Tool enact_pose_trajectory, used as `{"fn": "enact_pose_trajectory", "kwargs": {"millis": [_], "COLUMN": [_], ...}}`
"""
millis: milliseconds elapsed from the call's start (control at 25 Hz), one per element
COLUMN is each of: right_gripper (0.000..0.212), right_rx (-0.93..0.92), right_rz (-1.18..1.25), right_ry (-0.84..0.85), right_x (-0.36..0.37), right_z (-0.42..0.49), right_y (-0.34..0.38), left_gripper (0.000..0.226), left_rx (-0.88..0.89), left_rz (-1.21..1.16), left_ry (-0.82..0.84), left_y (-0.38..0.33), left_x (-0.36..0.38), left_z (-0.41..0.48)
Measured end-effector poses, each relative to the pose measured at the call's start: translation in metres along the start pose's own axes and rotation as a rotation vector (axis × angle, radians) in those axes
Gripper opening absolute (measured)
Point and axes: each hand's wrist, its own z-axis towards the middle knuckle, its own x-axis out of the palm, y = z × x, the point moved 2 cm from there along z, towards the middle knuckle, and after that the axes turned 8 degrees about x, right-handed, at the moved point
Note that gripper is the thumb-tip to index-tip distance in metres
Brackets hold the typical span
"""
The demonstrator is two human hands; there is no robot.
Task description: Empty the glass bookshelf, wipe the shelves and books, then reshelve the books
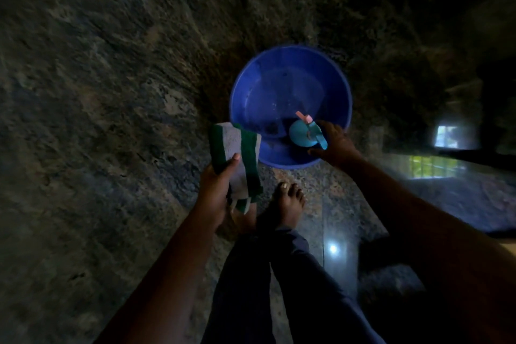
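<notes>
Cloth (237, 153), folded green and white, is gripped in the left hand (215, 187) just beside the blue basin (251, 86) on the floor (111, 92). The right hand (335, 142) holds a teal spray bottle (303, 134) inside the basin's near edge.

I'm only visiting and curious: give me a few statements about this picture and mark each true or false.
1. The left hand holds a green and grey striped cloth. True.
2. The basin is red. False: it is blue.
3. The spray bottle lies on the floor beside the left hand. False: it shows inside the basin's rim, at the right hand.
4. A bare foot stands on the stone floor near the basin. True.
</notes>
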Motion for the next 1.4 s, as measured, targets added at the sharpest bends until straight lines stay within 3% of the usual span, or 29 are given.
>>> {"fn": "enact_pose_trajectory", "kwargs": {"millis": [80, 280, 520, 600, 720, 800, 1000, 1120, 1240, 1400], "right_gripper": [0.070, 0.036, 0.020, 0.024, 0.033, 0.034, 0.033, 0.018, 0.011, 0.036], "right_rx": [0.016, -0.070, -0.374, -0.534, -0.773, -0.788, -0.924, -1.037, -1.131, -1.375], "right_rz": [-0.059, 0.042, 0.137, 0.175, 0.138, 0.228, 0.464, 0.408, 0.260, 0.003], "right_ry": [0.030, -0.184, -0.535, -0.511, -0.468, -0.441, -0.161, 0.169, 0.496, 0.905], "right_x": [0.012, 0.017, -0.055, -0.085, -0.120, -0.148, -0.178, -0.163, -0.134, -0.100], "right_z": [0.021, 0.017, -0.079, -0.131, -0.210, -0.259, -0.363, -0.420, -0.466, -0.531], "right_y": [-0.006, -0.006, 0.064, 0.108, 0.174, 0.215, 0.299, 0.334, 0.345, 0.353], "left_gripper": [0.020, 0.020, 0.061, 0.082, 0.081, 0.073, 0.036, 0.018, 0.015, 0.032], "left_rx": [0.042, 0.050, 0.069, 0.139, 0.196, 0.220, 0.267, 0.362, 0.405, 0.582], "left_rz": [0.000, -0.006, -0.095, -0.167, -0.310, -0.368, -0.606, -0.958, -1.233, -1.510], "left_ry": [0.000, -0.035, -0.133, -0.153, -0.209, -0.264, -0.490, -0.550, -0.626, -0.675], "left_y": [0.004, 0.007, -0.035, -0.057, -0.099, -0.125, -0.134, -0.122, -0.089, -0.028], "left_x": [0.002, -0.005, -0.038, -0.060, -0.093, -0.118, -0.186, -0.204, -0.214, -0.215], "left_z": [0.011, 0.019, -0.019, -0.048, -0.118, -0.180, -0.315, -0.403, -0.479, -0.556]}}
